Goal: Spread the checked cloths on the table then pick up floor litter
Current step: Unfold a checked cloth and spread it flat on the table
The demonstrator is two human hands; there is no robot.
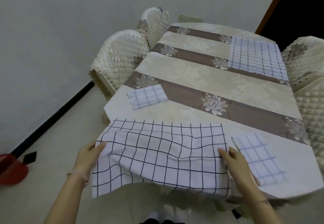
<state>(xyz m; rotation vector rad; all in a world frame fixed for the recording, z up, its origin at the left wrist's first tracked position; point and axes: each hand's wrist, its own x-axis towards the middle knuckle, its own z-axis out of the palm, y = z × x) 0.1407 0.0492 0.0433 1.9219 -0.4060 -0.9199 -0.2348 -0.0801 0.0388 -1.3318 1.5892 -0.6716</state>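
White dark-checked cloth (157, 157) lying rumpled between hands, sagging off table (192, 76); left hand (89, 155) pinching one edge, right hand (235, 160) pinching other.

The near checked cloth (157, 155) is a thin woven fabric, matt and soft, with wrinkles on its surface. The tablecloth (201, 76) under it is a heavier textile with a light satin shine and woven flower patterns. The chair covers (119, 55) are quilted cloth, quite glossy. The wall (52, 31) looks matt and smooth; the floor (52, 162) is smooth with a weak shine
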